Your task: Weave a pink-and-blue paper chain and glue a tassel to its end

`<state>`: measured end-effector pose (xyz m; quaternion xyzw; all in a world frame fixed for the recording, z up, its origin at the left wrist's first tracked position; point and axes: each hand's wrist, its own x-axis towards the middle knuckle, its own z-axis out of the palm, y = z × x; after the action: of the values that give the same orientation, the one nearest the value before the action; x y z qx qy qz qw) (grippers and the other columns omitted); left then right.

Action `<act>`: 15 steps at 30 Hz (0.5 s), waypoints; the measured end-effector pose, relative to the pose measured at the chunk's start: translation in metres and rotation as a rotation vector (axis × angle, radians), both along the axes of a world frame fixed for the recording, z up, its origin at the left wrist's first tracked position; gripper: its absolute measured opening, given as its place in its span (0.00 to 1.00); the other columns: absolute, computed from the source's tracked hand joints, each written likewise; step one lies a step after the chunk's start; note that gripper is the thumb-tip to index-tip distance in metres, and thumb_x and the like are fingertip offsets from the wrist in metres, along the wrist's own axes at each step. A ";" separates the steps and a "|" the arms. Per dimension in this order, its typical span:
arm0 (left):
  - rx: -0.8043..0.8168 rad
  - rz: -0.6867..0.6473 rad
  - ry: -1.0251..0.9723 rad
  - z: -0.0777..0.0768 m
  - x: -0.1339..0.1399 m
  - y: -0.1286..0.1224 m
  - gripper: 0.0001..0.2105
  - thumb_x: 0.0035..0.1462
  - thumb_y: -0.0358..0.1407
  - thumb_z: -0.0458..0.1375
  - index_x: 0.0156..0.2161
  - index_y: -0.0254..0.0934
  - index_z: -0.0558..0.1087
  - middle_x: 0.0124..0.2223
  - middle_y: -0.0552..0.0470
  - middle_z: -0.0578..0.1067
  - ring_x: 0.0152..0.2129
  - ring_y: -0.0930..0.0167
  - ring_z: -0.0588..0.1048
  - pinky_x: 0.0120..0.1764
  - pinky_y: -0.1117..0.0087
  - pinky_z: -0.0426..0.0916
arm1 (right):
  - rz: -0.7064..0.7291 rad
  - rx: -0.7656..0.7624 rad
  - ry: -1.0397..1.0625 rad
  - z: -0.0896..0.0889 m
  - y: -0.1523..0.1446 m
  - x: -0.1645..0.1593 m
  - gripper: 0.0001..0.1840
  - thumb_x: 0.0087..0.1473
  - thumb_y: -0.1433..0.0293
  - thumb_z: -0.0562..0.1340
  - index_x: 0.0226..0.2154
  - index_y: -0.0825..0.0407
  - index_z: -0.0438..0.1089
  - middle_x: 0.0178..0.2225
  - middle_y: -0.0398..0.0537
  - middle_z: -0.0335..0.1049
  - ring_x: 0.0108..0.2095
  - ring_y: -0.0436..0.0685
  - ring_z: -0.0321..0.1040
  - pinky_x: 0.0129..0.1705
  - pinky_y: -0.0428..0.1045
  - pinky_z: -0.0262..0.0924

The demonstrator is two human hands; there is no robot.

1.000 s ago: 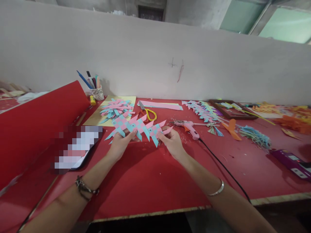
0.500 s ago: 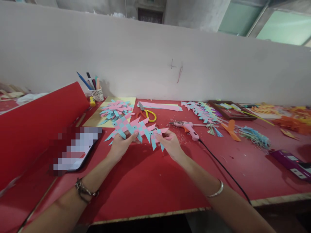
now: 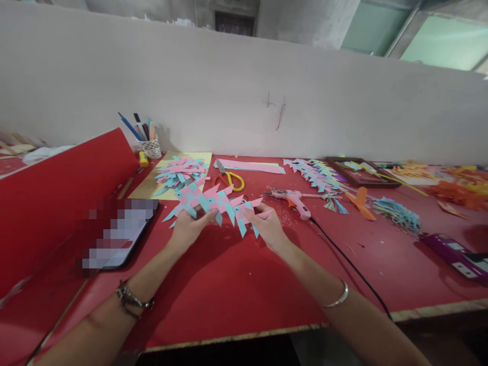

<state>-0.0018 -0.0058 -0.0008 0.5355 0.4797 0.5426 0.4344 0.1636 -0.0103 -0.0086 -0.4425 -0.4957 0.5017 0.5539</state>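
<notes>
Red tabletop (image 3: 244, 300) carries a pink glue gun (image 3: 292, 197). Both hands (image 3: 186, 233), each closed in a pinch, hold pink-and-blue woven paper fish (image 3: 218, 200) left of it.

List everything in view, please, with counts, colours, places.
Woven shapes: several, pink-blue, between hands
Paper pile: one, pink-blue, left rear
Woven stack: one, pastel, right rear
Table: one, red, beneath
Panel: one, red, left
Pen cup: one, white, left rear
Phone: one, dark, left
Scissors: one, yellow-orange, rear
Strips: several, mostly pink, rear
Glue gun: one, pink, right
Tray: one, brown, right rear
Tassels: several, bluish, right
Device: one, purple, right
Cutout: one, orange, right
Left hand: one, bare, centre
Right hand: one, bare, centre
</notes>
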 end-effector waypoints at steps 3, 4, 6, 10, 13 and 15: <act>0.018 -0.011 0.022 0.000 0.000 0.000 0.10 0.40 0.25 0.59 0.13 0.36 0.69 0.15 0.56 0.71 0.16 0.75 0.68 0.25 0.78 0.63 | -0.006 0.008 0.006 0.000 0.001 0.001 0.09 0.33 0.65 0.65 0.21 0.52 0.70 0.21 0.39 0.69 0.22 0.47 0.64 0.27 0.44 0.58; 0.030 -0.013 0.025 0.000 0.000 0.000 0.10 0.40 0.25 0.59 0.13 0.36 0.69 0.16 0.56 0.71 0.16 0.75 0.68 0.25 0.78 0.63 | -0.009 0.002 0.006 0.000 0.001 0.001 0.09 0.33 0.65 0.65 0.21 0.52 0.70 0.21 0.39 0.69 0.22 0.47 0.64 0.26 0.44 0.58; 0.057 -0.019 0.026 -0.002 0.000 0.000 0.09 0.41 0.27 0.58 0.14 0.37 0.69 0.16 0.56 0.71 0.16 0.75 0.68 0.26 0.77 0.63 | -0.006 -0.016 0.005 0.000 0.001 0.001 0.09 0.32 0.65 0.65 0.21 0.52 0.69 0.20 0.39 0.69 0.22 0.47 0.64 0.26 0.44 0.58; 0.083 -0.021 0.013 -0.005 -0.001 0.001 0.07 0.41 0.30 0.58 0.16 0.37 0.69 0.17 0.56 0.71 0.17 0.74 0.69 0.26 0.76 0.64 | 0.015 -0.044 0.006 0.000 0.002 0.001 0.10 0.32 0.63 0.65 0.20 0.52 0.69 0.20 0.40 0.69 0.22 0.48 0.65 0.26 0.44 0.58; 0.088 -0.024 0.034 -0.005 -0.002 0.001 0.07 0.41 0.31 0.58 0.16 0.37 0.69 0.17 0.56 0.71 0.18 0.73 0.69 0.26 0.76 0.65 | 0.002 -0.050 -0.006 0.000 0.002 0.001 0.11 0.32 0.63 0.66 0.20 0.52 0.69 0.19 0.40 0.69 0.21 0.47 0.65 0.25 0.44 0.58; 0.095 -0.023 0.069 -0.005 -0.003 0.001 0.07 0.41 0.33 0.58 0.16 0.37 0.69 0.17 0.56 0.71 0.18 0.73 0.69 0.26 0.75 0.65 | 0.000 -0.055 -0.016 -0.001 0.002 0.002 0.12 0.31 0.62 0.66 0.21 0.52 0.69 0.18 0.40 0.68 0.21 0.47 0.64 0.25 0.44 0.57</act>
<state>-0.0043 -0.0047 -0.0059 0.5792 0.4620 0.5410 0.3980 0.1654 -0.0085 -0.0094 -0.4613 -0.4862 0.5117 0.5375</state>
